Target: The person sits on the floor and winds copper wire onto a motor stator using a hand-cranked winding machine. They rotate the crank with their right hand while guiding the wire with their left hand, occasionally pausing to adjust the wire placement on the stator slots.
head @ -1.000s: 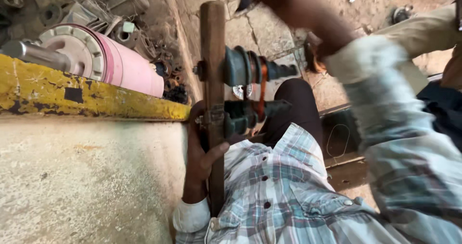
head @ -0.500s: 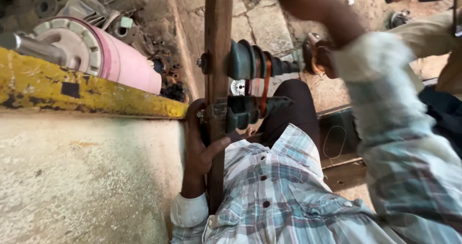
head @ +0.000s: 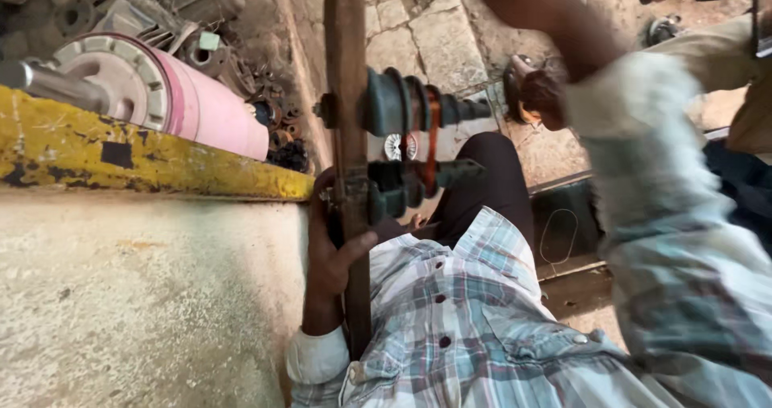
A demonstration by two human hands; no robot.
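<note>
Left of the fingers lies a pink motor (head: 201, 106) behind a yellow ledge (head: 153, 163). Left hand (head: 334, 251) wraps narrowly round the wooden post (head: 347, 94) carrying stepped spools (head: 402, 102) with copper wire (head: 432, 139). Right hand (head: 537, 94) seems closed on a crank, blurred; winding is probably underway.

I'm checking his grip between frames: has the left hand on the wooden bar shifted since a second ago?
No. The left hand stays wrapped on the wooden bar at the same spot, just below the yellow beam, beside the lower winding former.
</note>
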